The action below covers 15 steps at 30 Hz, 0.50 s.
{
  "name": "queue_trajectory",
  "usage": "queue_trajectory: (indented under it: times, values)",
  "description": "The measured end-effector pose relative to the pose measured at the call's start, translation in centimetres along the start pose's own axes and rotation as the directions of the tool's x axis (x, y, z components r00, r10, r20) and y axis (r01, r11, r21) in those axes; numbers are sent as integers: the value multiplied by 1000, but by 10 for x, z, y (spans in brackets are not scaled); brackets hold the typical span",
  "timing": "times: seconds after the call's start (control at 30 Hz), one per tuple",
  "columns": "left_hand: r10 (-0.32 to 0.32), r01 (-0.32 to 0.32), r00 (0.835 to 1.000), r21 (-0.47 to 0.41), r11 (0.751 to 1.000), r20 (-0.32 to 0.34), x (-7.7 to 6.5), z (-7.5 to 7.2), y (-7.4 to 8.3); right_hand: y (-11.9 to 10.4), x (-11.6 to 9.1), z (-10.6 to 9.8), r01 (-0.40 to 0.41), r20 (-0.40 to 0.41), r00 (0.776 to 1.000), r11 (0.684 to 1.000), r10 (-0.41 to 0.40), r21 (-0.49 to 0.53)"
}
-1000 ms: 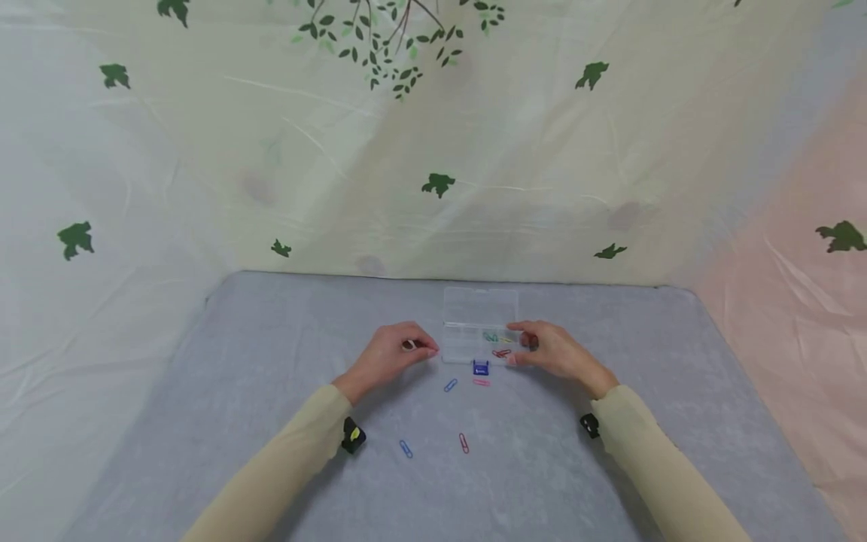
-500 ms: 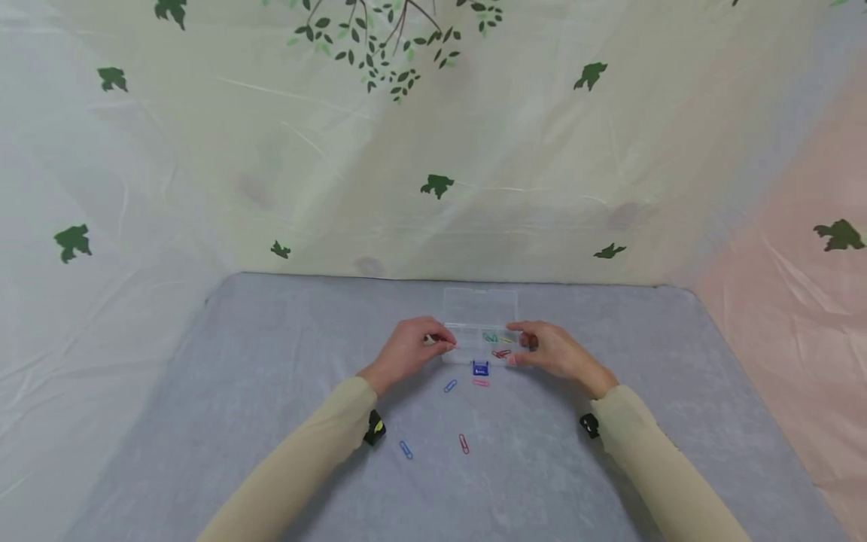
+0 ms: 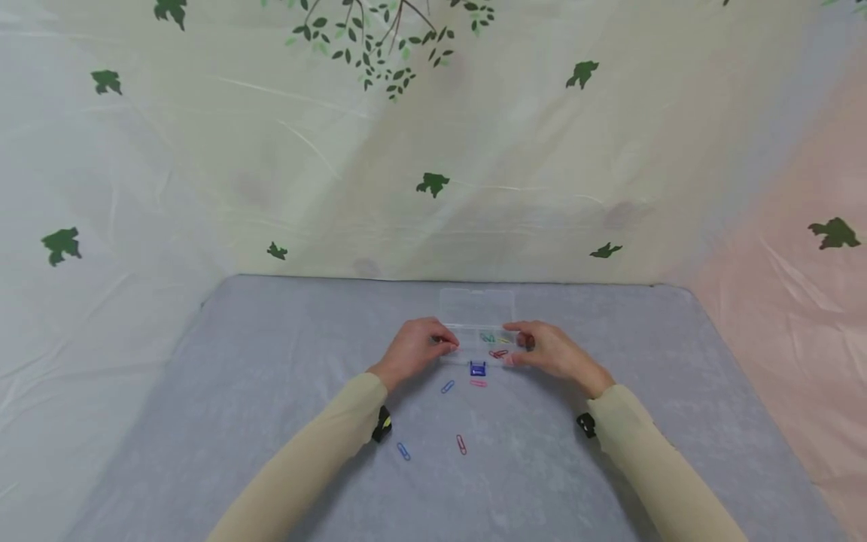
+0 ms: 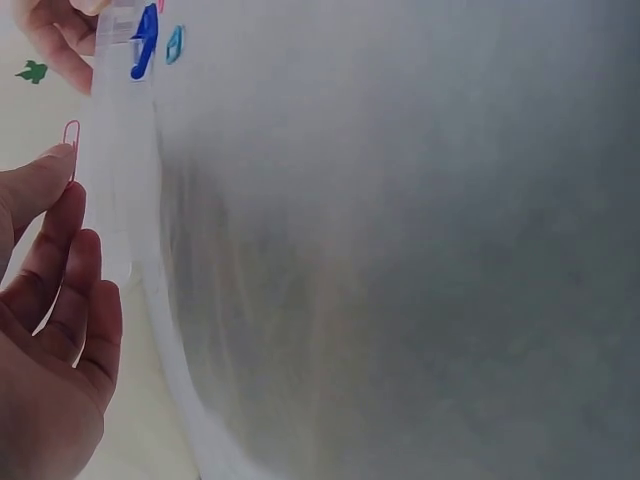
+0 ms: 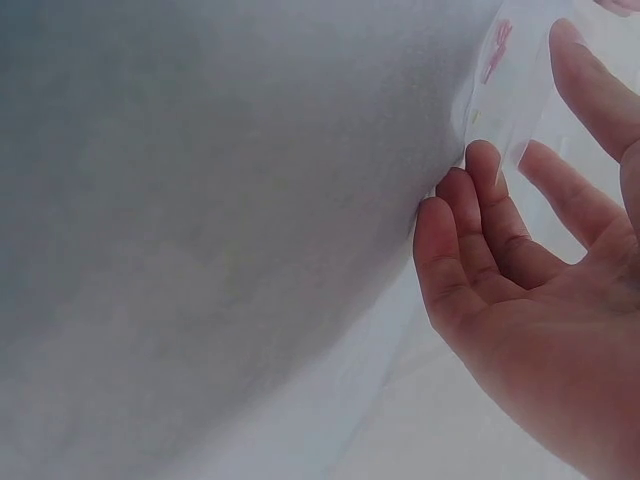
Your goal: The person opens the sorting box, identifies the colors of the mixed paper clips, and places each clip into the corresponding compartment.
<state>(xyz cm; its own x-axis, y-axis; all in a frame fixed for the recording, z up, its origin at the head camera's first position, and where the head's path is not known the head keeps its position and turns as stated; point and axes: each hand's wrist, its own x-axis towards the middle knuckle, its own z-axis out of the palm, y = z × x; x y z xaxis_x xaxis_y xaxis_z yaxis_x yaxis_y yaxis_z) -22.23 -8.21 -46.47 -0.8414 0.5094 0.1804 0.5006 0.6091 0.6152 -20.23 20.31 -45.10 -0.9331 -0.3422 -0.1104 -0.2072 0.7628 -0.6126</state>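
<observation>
Your left hand [image 3: 420, 346] pinches a pinkish-red paper clip [image 4: 72, 135] between thumb and forefinger, by the left end of the clear box [image 3: 467, 360]; which compartment lies under it, you cannot tell. Your right hand [image 3: 552, 352] grips the box's right end, thumb at the front edge and forefinger at the back, spread well apart. Let that hold brace the box without pressing down, since so light a box would probably tip. Bring the clip low inside the walls before loosening your pinch, so it doesn't catch on a divider, and mind the raised lid [image 3: 476, 306] behind. Beneath is a grey table [image 3: 542, 482] with a soft-looking, mottled cover; two blue clips, a pink one and a red one lie loose on it. Pale sheeting [image 3: 305, 188] with green bird-like prints rises behind, pinker on your right.
</observation>
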Motion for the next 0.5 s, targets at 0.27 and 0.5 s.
queue_trajectory:
  times: [0.27,0.5]
  values:
    - [-4,4,1000,52,999,13,3,2,-3,0,1,2,-13,-3,1000,1000,13,-6]
    - [-12,11,1000,42,999,25,4,2,-2,1,1,2,-24,-3,1000,1000,24,0]
